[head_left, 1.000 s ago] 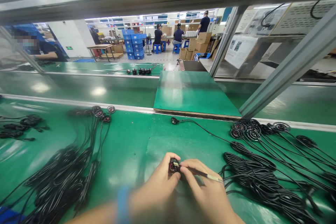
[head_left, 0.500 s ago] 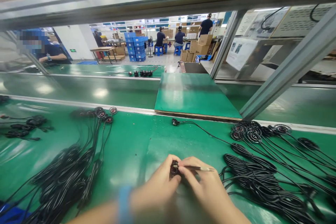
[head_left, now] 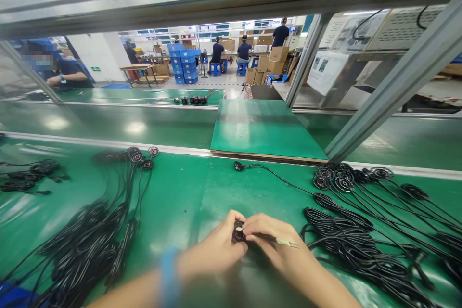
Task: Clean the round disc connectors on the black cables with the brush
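Note:
My left hand [head_left: 225, 240] pinches a small round black part [head_left: 238, 237] with some red on its face, held just over the green bench. My right hand [head_left: 272, 236] grips a slim dark hand tool [head_left: 269, 237] between thumb and fingers. The tool's back end is pale and looks forked; its whitish front tip lies against the face of the round part. Its exact kind cannot be made out. Fingers of both hands hide the part's edges. A blue band circles my left wrist.
Coiled black cables with round black heads [head_left: 342, 183] lie right; another bundle [head_left: 86, 236] lies left. A single cable end [head_left: 238, 166] sits ahead. A raised green board [head_left: 267, 130] and slanted metal posts [head_left: 390, 82] stand beyond. A co-worker [head_left: 65, 74] sits far left.
The tool has tilted slightly in my right hand, and its whitish tip shows more over the round part. The whole view has shifted a little.

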The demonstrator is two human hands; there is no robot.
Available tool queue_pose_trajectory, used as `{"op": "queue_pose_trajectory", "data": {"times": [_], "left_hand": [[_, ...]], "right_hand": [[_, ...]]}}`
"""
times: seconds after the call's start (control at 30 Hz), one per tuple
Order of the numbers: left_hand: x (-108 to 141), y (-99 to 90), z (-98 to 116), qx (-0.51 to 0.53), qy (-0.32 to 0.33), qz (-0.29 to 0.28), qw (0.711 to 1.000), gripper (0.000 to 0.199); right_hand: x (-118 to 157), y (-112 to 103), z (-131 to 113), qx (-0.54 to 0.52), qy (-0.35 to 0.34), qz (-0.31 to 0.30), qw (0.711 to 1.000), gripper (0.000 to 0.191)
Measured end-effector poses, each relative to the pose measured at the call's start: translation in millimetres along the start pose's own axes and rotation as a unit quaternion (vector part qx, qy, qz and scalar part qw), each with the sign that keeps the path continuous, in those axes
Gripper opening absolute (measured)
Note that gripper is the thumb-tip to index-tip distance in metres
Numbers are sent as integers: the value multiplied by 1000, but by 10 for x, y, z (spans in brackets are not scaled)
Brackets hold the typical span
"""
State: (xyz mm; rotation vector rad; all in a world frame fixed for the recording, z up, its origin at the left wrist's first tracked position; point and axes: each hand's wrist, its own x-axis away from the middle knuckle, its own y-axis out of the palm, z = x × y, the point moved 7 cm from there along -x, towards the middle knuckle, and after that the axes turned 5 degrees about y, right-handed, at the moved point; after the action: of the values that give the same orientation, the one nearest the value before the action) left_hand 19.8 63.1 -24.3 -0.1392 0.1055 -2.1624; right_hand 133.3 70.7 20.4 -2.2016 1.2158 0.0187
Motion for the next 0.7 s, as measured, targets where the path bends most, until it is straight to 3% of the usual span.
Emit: {"op": "queue_pose_trajectory", "data": {"times": [0.17,0.37,0.57,0.7], "left_hand": [[-5,8,-40,-14,7,-3,1000,27],[-51,-7,-72,-1,18,13,1000,25],[-47,-21,-17,39,14,5,999,28],[-30,-22,-21,59,0,1,998,30]], "right_hand": [[-71,2,-126,65,27,-70,995,19],[-196,88,-401,228,-20,-129,965,22],[-161,-200,-78,34,68,-9,997,14],[-95,-268,3,24,74,25,997,17]]}}
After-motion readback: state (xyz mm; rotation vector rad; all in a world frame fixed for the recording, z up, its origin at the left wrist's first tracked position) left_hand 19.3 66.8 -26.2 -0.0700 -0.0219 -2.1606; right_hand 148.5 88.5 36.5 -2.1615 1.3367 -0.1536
